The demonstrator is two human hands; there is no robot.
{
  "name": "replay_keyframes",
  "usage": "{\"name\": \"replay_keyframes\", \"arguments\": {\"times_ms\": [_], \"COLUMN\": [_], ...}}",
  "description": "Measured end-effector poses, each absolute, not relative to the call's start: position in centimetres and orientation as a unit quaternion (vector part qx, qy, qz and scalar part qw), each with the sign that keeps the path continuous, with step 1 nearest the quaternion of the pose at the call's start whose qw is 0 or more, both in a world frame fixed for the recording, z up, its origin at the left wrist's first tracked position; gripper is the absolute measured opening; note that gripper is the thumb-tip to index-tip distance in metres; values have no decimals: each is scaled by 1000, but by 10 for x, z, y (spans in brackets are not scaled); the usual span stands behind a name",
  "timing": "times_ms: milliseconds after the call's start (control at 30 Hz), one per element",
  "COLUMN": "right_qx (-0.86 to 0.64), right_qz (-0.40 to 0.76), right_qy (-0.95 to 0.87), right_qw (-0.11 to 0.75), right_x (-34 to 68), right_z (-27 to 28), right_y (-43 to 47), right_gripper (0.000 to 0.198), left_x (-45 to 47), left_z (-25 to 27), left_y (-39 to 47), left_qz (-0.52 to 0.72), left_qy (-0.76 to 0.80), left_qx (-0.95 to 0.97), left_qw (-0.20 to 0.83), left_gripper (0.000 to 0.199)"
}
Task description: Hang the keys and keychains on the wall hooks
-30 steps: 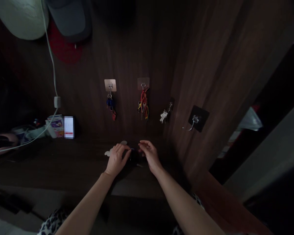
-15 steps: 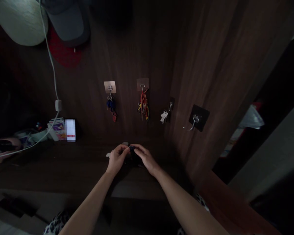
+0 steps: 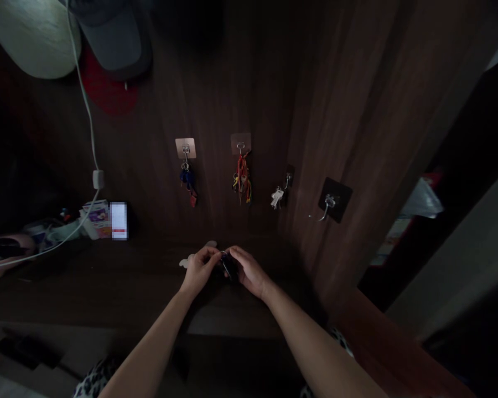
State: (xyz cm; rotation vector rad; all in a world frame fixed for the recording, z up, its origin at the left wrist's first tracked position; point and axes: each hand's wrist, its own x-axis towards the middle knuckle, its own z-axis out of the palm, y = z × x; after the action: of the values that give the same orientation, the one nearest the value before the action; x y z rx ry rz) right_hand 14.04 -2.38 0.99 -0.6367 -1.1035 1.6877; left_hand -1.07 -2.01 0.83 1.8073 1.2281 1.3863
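Observation:
Low over the dark wooden shelf, my left hand [image 3: 198, 271] is closed, thumb and fingertips pinching a small metal ring [image 3: 223, 253]. From that ring hangs a dark, glossy piece that looks like a car key fob [image 3: 229, 267]. My right hand [image 3: 251, 271] has its fingers curled around the fob's right side, thumb partly hidden. Pale, rounded metal pieces, like key heads [image 3: 185, 262], show just left of and behind my left hand. Whether they belong to the same ring is hidden by the fingers.
On the back panel hang blue keys [image 3: 186, 177], a red-corded key bunch [image 3: 242, 177] and silver keys [image 3: 277, 197]. A bare hook [image 3: 327, 207] juts from the right panel. Small boxes [image 3: 97, 218] stand at the left, below a white cable [image 3: 90, 121] and caps [image 3: 120, 47].
The dark fob has swung into clearer view below the ring. My right hand has turned and shifted slightly, fingers now curled lower around it; my left hand keeps its pinch.

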Motion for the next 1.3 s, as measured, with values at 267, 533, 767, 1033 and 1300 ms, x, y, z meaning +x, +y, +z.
{"name": "replay_keyframes", "arguments": {"times_ms": [267, 533, 767, 1033, 1300], "right_qx": [-281, -272, -284, -278, -261], "right_qz": [672, 674, 682, 657, 664], "right_qy": [-479, -477, -484, -536, -544], "right_qw": [491, 495, 470, 452, 443], "right_x": [142, 142, 141, 142, 143], "right_z": [11, 12, 9, 9, 15], "right_y": [-24, -24, -23, -23, -28], "right_gripper": [22, 20, 26, 17, 22], "left_x": [-11, -10, -11, -11, -10], "left_z": [9, 12, 11, 6, 6], "left_y": [-22, -28, -30, -29, -29], "left_qz": [501, 502, 505, 537, 525], "left_qy": [473, 476, 483, 453, 447], "left_qx": [682, 687, 699, 710, 724], "left_qw": [246, 224, 150, 46, 18], "left_gripper": [23, 21, 17, 16, 14]}}
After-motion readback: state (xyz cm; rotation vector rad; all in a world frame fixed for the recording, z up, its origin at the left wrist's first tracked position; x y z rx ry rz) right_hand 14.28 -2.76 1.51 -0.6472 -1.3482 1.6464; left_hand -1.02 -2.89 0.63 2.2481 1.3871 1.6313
